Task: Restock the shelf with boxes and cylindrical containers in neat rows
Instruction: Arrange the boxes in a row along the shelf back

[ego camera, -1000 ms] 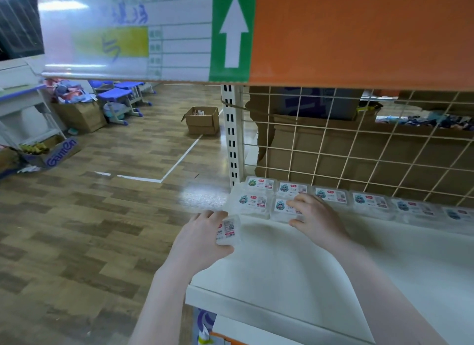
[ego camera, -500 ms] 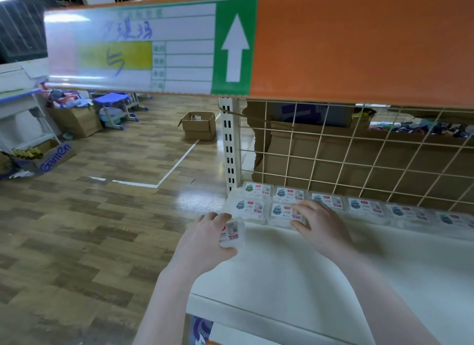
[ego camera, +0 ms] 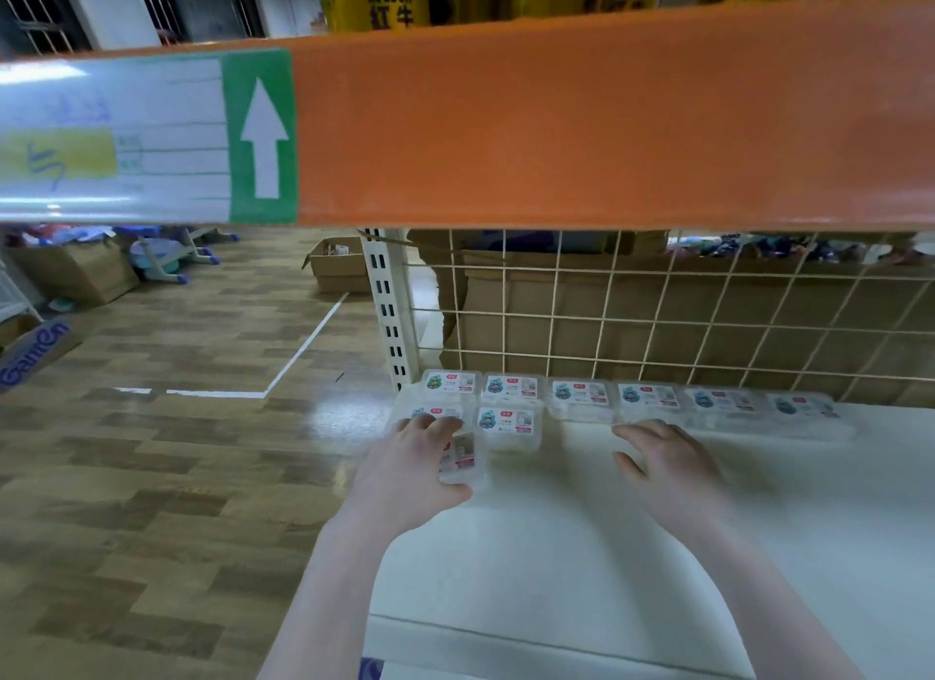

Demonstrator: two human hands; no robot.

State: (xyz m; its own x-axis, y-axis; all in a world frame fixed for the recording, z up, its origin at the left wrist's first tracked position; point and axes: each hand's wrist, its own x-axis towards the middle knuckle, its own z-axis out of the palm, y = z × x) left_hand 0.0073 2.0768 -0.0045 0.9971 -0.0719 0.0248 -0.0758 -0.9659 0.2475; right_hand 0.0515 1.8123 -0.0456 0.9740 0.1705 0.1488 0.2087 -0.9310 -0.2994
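1. The small clear box (ego camera: 463, 459), gripped in the curled left hand (ego camera: 410, 472), has been carried forward to the shelf (ego camera: 582, 553)'s left edge, just before the second-row boxes (ego camera: 508, 423).
2. The right hand (ego camera: 668, 464) has been lifted off that row; its fingers are spread and empty.
3. A third row is judged about to be started.

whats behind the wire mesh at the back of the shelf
Through the wire mesh brown cardboard boxes fill most of the view, with dark blue and mixed items above them. The orange beam covers everything higher up, and the boxes hide whatever lies beyond.
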